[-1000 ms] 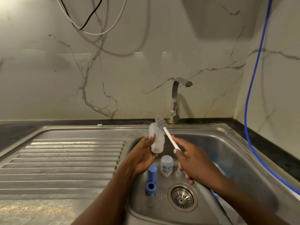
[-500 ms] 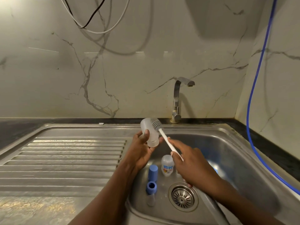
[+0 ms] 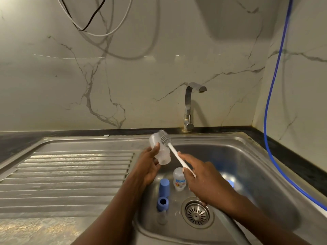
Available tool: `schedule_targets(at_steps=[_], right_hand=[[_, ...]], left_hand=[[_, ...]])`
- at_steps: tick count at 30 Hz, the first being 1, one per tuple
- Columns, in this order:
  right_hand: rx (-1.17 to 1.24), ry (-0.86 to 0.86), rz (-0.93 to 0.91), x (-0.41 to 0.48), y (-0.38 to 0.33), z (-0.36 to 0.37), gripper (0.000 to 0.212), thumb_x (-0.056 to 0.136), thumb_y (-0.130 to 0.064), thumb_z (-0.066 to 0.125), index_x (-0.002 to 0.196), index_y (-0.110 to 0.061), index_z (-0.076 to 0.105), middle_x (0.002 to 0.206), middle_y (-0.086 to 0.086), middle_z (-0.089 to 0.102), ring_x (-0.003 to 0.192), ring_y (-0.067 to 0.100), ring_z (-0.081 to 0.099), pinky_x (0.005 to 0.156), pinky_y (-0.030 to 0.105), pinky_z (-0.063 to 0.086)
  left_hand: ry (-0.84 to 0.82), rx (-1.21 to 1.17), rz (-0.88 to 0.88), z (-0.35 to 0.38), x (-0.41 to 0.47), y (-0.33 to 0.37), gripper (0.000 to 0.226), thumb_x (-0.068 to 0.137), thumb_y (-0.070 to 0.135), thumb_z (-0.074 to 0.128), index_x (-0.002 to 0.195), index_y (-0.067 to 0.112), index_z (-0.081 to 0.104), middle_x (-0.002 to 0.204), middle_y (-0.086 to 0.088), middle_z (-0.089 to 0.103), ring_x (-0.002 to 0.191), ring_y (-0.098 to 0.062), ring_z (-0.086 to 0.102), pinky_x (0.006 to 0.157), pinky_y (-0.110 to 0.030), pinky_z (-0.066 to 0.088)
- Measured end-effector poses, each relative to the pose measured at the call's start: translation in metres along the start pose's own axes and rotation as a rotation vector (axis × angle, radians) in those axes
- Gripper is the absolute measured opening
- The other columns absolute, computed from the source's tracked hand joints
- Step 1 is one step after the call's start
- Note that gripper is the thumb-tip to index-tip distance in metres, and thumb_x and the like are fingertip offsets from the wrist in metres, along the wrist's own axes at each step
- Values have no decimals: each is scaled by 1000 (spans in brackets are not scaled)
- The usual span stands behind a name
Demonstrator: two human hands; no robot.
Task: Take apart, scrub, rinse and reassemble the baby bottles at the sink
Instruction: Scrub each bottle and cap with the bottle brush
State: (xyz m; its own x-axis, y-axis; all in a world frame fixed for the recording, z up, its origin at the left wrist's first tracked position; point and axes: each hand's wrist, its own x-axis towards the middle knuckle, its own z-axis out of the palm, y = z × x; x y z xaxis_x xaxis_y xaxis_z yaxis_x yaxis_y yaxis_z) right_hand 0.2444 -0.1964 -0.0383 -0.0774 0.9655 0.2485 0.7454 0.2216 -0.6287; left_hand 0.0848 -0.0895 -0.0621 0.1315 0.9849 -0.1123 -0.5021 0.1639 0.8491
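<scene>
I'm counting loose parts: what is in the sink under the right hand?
A small printed bottle, the drain strainer and a blue piece peek out beside the right hand; whatever lies beneath it is covered.

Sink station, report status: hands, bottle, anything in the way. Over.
Left hand grips clear bottle, mouth tilted down. Right hand holds bottle brush, bristles against bottle's outside. Second bottle, blue caps in sink below.

One view only. We look from a head-worn wide-angle camera, facing forward and down, close over the sink (image 3: 247, 165). The draining board (image 3: 70, 174) fills the frame's lower left; the tap (image 3: 188, 106) and marble wall (image 3: 141, 68) stand straight ahead of us.
</scene>
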Motion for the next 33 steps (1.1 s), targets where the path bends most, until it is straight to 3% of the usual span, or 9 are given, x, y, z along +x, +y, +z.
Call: schedule_targets(at_steps=[3, 5, 7, 10, 14, 17, 24, 30, 33], right_hand=[[-56, -60, -30, -10, 0, 8, 49, 99, -28, 39, 142, -50, 34, 88, -8, 55, 69, 4, 49, 59, 11, 37], [-70, -68, -49, -14, 0, 9, 49, 99, -26, 39, 141, -50, 36, 76, -18, 46, 68, 0, 45, 60, 9, 37], [-73, -50, -53, -13, 0, 9, 48, 98, -25, 40, 139, -50, 38, 82, -13, 53, 70, 3, 47, 61, 12, 37], [-34, 9, -37, -4, 1, 4, 45, 97, -25, 44, 136, -48, 42, 78, -1, 57, 55, 7, 50, 50, 15, 39], [68, 73, -26, 5, -1, -7, 39, 99, -24, 48, 132, -45, 49, 72, -5, 58, 49, 1, 57, 40, 12, 39], [145, 94, -1, 12, -1, -14, 39, 99, -22, 49, 133, -41, 48, 71, -6, 58, 45, 0, 56, 38, 18, 44], [228, 17, 103, 13, 6, -12, 43, 100, -25, 48, 140, -40, 42, 76, -2, 58, 36, 4, 49, 38, 22, 43], [137, -12, 8, -3, 0, -1, 45, 98, -23, 45, 138, -44, 45, 81, 1, 59, 38, 1, 52, 37, 19, 42], [36, -44, -36, -15, 0, 6, 46, 96, -22, 44, 136, -45, 46, 77, -14, 54, 52, -4, 54, 43, 9, 38]], left_hand=[[89, -60, 16, -10, 3, 8, 48, 99, 20, 56, 140, -1, 43, 132, -27, 56, 114, -36, 60, 73, -38, 54], [115, -85, 10, -11, 2, 10, 48, 99, 19, 55, 141, 0, 41, 134, -27, 55, 117, -37, 58, 73, -38, 53], [106, -116, 0, -9, -1, 11, 48, 100, 21, 54, 142, 0, 41, 133, -27, 55, 118, -37, 58, 75, -37, 53], [19, -144, 1, -1, -6, 10, 48, 100, 24, 53, 141, 0, 42, 132, -26, 56, 112, -34, 62, 75, -36, 55], [-141, -210, -34, 7, -14, 8, 45, 101, 21, 50, 140, 1, 42, 132, -28, 57, 106, -36, 68, 79, -41, 61], [-236, -169, -75, 10, -16, 5, 43, 101, 20, 48, 140, 2, 44, 133, -29, 56, 114, -40, 63, 95, -46, 55], [-229, 18, -122, 13, -10, -9, 52, 89, 18, 62, 137, 0, 48, 131, -28, 59, 123, -41, 57, 107, -55, 43], [-41, -95, -5, 1, -2, 1, 52, 90, 18, 61, 137, 1, 47, 128, -24, 60, 113, -35, 62, 81, -43, 54], [28, -120, 31, -12, 3, 8, 41, 99, 16, 53, 137, 1, 48, 111, -19, 65, 98, -30, 65, 74, -39, 54]])
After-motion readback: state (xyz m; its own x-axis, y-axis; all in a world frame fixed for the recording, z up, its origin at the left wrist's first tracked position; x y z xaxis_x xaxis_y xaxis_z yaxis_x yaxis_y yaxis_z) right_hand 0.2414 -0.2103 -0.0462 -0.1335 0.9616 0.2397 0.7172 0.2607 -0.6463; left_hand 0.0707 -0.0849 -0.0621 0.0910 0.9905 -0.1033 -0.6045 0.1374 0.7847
